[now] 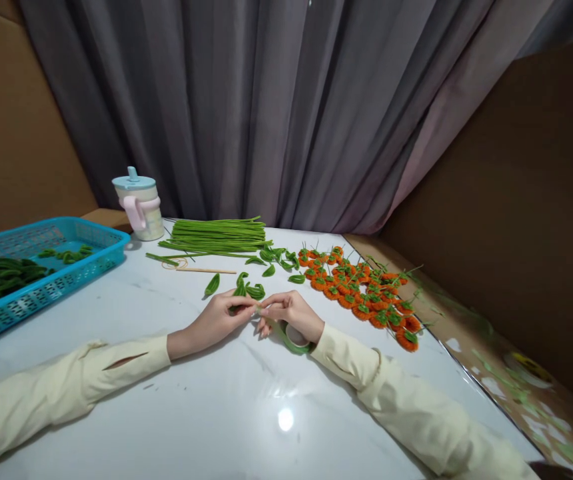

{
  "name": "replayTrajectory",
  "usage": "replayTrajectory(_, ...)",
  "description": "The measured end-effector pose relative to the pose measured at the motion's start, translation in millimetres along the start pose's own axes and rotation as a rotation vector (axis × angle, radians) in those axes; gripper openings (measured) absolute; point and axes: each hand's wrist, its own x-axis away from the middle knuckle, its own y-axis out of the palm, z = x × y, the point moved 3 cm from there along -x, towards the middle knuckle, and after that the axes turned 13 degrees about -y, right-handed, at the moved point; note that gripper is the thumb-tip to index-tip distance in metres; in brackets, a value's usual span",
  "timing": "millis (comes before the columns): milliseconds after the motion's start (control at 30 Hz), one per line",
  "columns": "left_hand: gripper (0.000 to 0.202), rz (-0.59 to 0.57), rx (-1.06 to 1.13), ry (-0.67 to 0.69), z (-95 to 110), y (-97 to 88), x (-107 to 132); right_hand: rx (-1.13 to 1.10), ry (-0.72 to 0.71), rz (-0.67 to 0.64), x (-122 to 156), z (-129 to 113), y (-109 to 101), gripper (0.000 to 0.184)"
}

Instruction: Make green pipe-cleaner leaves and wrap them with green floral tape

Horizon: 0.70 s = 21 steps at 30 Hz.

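My left hand (pixel 216 321) and my right hand (pixel 291 313) meet at the middle of the white table (pixel 246 407), fingertips pinched together on a small thin piece I cannot make out. A roll of green tape (pixel 294 340) hangs under my right hand, with a strip running up to the pinch. Green pipe-cleaner leaves (pixel 246 288) lie just beyond my fingers. Several orange pipe-cleaner flowers (pixel 366 297) with green centres lie in a band to the right. A bundle of straight green stems (pixel 219 235) lies at the back.
A blue plastic basket (pixel 66 277) with green pieces stands at the left. A pale lidded cup (pixel 139 203) stands at the back left, and a thin wooden stick (pixel 206 271) lies near the stems. Grey curtains hang behind; brown boards flank the table.
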Motion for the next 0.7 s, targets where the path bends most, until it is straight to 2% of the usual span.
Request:
replayTrajectory(400, 0.026, -0.074, 0.037, -0.030, -3.6, 2.5, -1.6, -0.010, -0.026, -0.030, -0.3, 1.5, -1.8, 0.036)
replayTrajectory(700, 0.022, -0.029, 0.037, -0.064, 0.5, 1.1, -4.3, 0.037, -0.027, -0.040, -0.3, 1.9, 0.3, 0.040)
